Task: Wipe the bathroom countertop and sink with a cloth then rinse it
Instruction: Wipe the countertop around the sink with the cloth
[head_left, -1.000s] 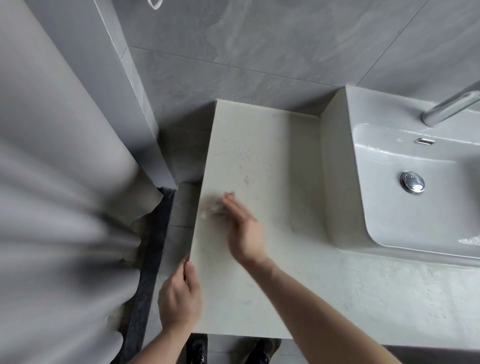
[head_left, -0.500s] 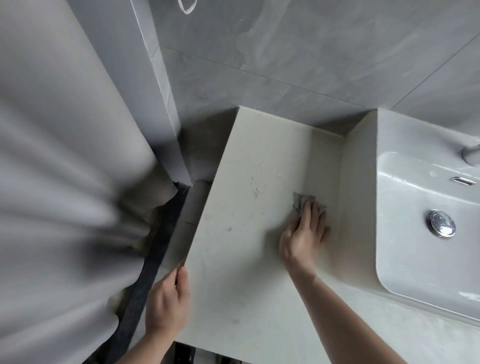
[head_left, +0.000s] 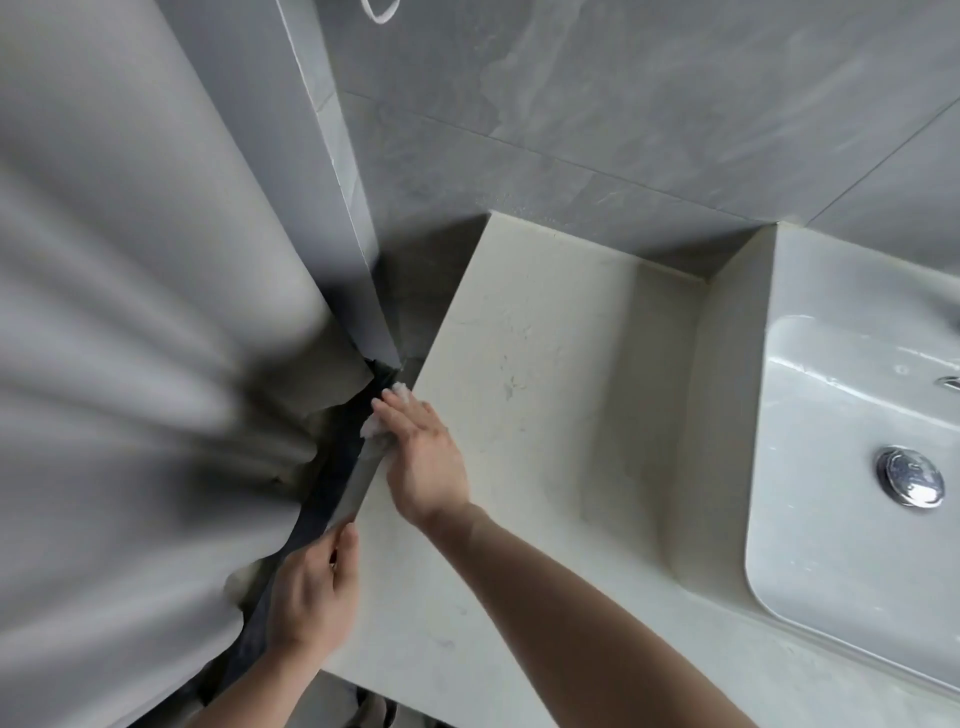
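A pale stone countertop (head_left: 545, 374) runs from the left edge to a white sink (head_left: 831, 519) with a chrome drain plug (head_left: 910, 475). My right hand (head_left: 423, 457) lies flat with straight fingers at the countertop's left edge, pressing a small light cloth (head_left: 376, 421) that peeks out from under the fingers and hangs partly over the edge. My left hand (head_left: 311, 592) rests at the near left edge, its thumb on top and its fingers curled over the side.
A grey shower curtain (head_left: 130, 364) fills the left side, close to the countertop's edge. A dark threshold strip (head_left: 332, 499) runs between them. Grey tiled wall (head_left: 623, 104) stands behind.
My right hand has swept the cloth from beside the sink wall across to the countertop's left edge. The view has shifted left, pushing the sink toward the right.
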